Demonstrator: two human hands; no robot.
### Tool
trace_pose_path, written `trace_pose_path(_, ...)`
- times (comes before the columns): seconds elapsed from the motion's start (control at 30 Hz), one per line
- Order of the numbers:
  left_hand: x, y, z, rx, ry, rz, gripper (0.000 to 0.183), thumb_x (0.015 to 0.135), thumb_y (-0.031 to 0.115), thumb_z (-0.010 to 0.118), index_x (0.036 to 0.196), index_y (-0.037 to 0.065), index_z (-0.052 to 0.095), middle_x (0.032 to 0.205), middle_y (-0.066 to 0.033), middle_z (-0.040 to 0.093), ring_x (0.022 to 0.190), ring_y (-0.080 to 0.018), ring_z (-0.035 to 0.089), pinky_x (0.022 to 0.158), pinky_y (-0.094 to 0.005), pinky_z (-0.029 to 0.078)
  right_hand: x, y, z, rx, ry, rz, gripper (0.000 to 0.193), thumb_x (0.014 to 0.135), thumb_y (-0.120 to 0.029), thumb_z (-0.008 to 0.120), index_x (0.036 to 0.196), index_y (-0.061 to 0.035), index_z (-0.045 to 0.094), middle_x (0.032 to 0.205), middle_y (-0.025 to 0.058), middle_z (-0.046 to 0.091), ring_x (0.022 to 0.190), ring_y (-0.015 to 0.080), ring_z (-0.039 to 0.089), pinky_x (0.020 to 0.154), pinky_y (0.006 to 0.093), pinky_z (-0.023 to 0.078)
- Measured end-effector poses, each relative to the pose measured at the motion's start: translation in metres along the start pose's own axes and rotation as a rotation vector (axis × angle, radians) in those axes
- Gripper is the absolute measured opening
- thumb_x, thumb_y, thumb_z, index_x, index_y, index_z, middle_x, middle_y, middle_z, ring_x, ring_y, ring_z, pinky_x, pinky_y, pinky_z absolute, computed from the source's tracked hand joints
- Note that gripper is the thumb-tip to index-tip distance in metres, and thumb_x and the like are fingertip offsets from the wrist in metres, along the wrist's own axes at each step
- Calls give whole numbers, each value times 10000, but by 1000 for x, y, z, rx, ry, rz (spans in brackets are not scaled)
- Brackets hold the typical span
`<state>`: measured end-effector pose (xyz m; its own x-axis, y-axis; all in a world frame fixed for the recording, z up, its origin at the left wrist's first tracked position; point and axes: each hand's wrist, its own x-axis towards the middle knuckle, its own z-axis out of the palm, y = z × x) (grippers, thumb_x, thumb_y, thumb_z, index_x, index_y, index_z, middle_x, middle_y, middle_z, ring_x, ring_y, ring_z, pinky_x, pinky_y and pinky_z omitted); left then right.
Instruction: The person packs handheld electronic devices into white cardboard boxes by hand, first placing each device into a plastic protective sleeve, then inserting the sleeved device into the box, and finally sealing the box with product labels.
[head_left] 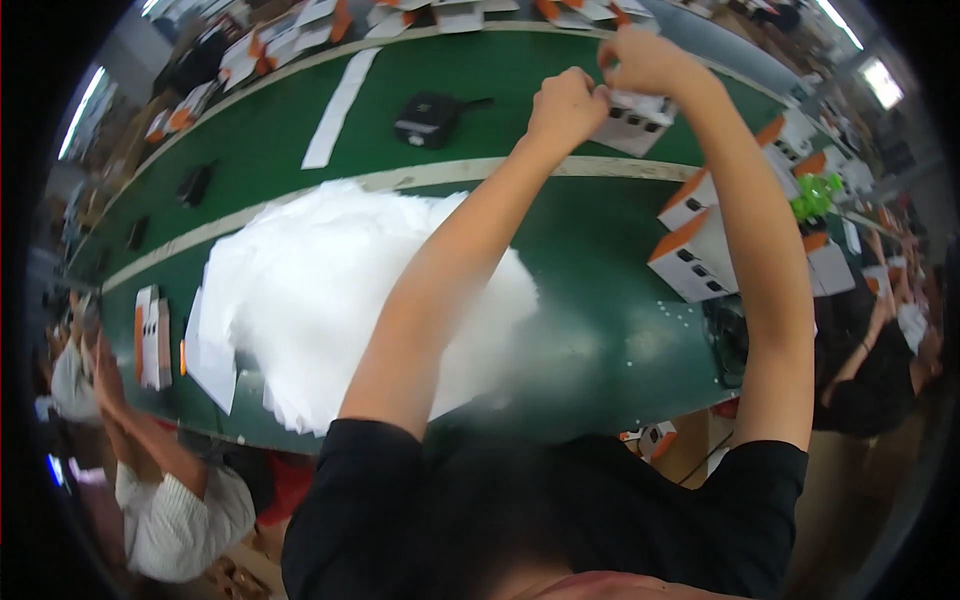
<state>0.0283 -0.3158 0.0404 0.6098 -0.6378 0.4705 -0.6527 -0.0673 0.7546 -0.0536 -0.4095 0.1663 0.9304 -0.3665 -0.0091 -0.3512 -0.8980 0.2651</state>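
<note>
Both my arms reach to the far side of the green table, around a small white box (632, 130) with black product pictures on its side. My left hand (568, 105) is closed at the box's upper left edge, its thumb against it. Just above the box top is my right hand (650, 65), fingers curled into a pinch; what lies between the fingertips is hidden. A large heap of white paper sheets (320, 280) spreads under and left of my left forearm. A black boxy device with a strap (428, 120) lies left of my left hand.
White and orange boxes (690, 265) stand at the right, near a bright green object (815, 195). A white paper strip (340, 110) lies across the far green surface (250, 130). More boxes line the far edge. People sit at left (180, 510) and right (870, 370).
</note>
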Motion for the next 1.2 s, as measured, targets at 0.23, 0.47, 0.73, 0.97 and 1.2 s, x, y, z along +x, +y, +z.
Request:
trace_pose_path(0.23, -151, 37, -184, 384, -461, -172, 280, 910, 285, 669, 966, 13, 709, 878, -175, 729, 823, -355, 704, 771, -414, 544, 135, -85, 80, 685, 60, -67, 922, 802, -648, 708, 1418, 18, 537, 1480, 258, 506, 1400, 355, 469, 1170, 401, 363)
trace_pose_path(0.47, -259, 27, -164, 508, -129, -167, 260, 877, 226, 758, 1049, 53, 668, 994, -112, 652, 952, -288, 609, 843, -393, 437, 167, -123, 62, 595, -221, -336, 562, 755, -458, 843, 1091, -29, 705, 994, 143, 718, 885, 281, 683, 742, 478, 528)
trace_pose_path(0.73, -264, -1, -166, 567, -141, 127, 265, 866, 251, 769, 1042, 71, 686, 1013, -85, 640, 990, -253, 558, 861, -397, 355, 12, -153, 39, -20, 564, -275, 356, 752, -142, 737, 1083, -55, 637, 1027, 145, 666, 1047, 324, 649, 945, 494, 474)
trace_pose_path(0.97, -260, -1, -157, 501, -205, 11, 190, 896, 213, 728, 992, 48, 724, 989, -95, 681, 937, -236, 600, 854, -389, 379, -124, -116, 32, 1067, 299, -158, 654, 700, -202, 849, 1265, -17, 576, 1151, 193, 626, 1108, 380, 612, 1018, 479, 456)
trace_pose_path(1.2, -253, 1, -156, 281, -256, -14, 166, 864, 152, 747, 859, -14, 740, 877, -112, 730, 749, -232, 623, 718, -342, 510, -203, -139, 117, 2115, 361, 278, 461, 873, -370, 761, 1223, -87, 661, 1184, 82, 664, 1103, 229, 638, 928, 409, 520)
